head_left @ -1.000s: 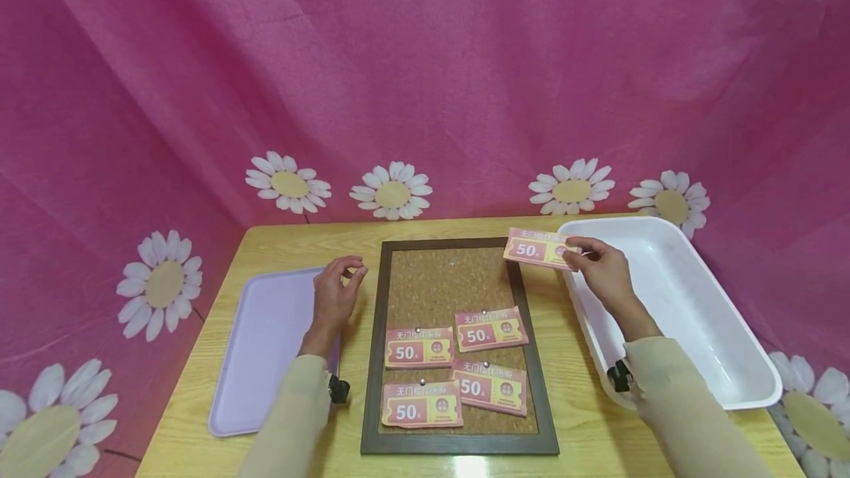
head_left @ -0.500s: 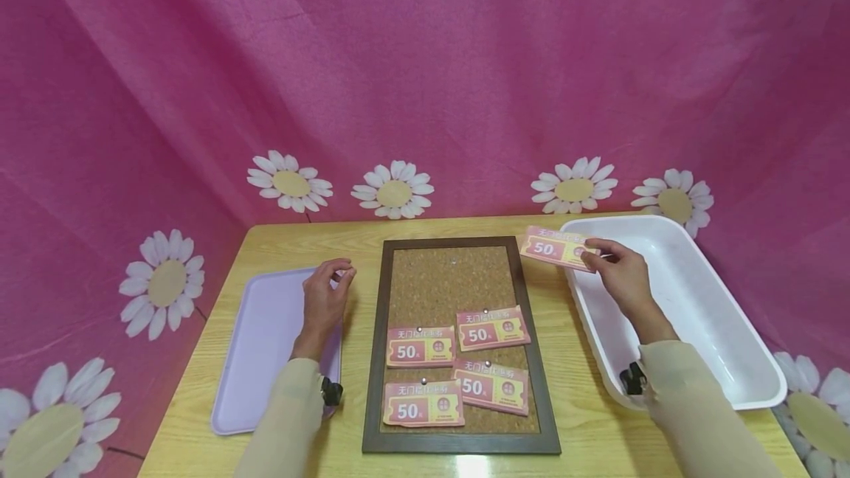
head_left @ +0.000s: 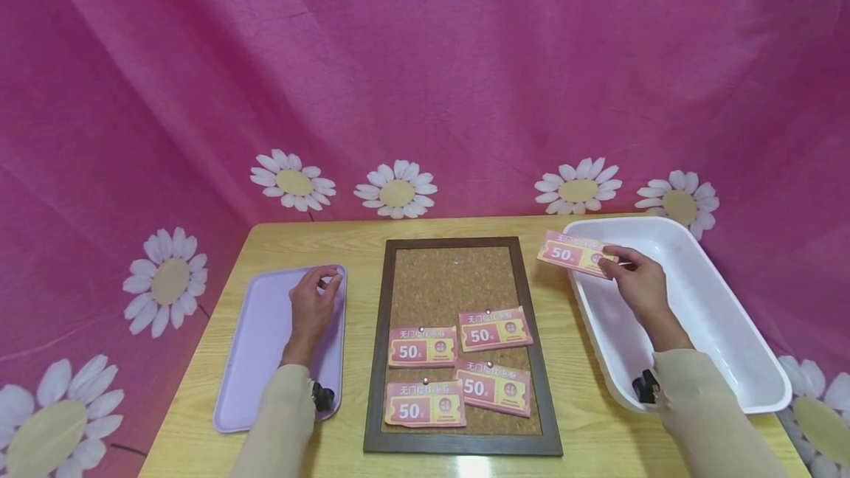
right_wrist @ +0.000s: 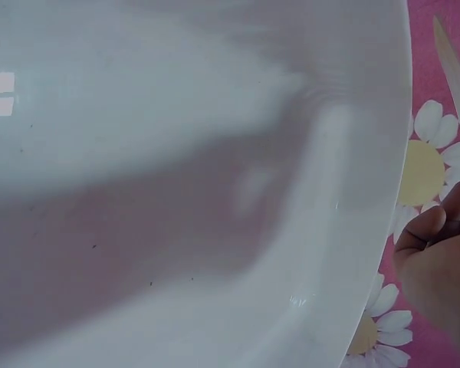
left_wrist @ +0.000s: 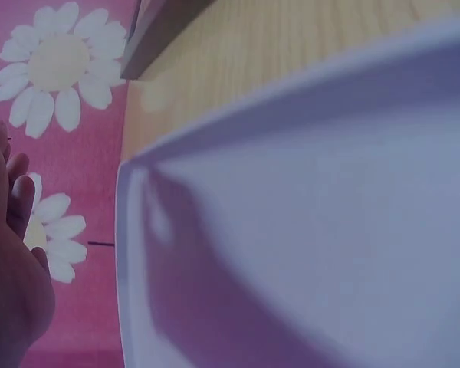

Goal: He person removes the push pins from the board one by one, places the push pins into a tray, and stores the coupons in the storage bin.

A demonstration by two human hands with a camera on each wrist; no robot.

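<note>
The right hand (head_left: 643,288) pinches one loose coupon (head_left: 569,249), the left hand (head_left: 310,306) pinches probably a pin (left_wrist: 9,139), and four pinned coupons (head_left: 425,406) remain on the corkboard (head_left: 451,282) between them.

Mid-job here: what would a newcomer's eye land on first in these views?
The magenta, daisy-printed backdrop behind the table dominates. Next come four pink-and-yellow 50 coupons pinned on the lower part of the corkboard, mid-table. A matching coupon stands out in the right hand, by the left edge of the white tub.
</note>
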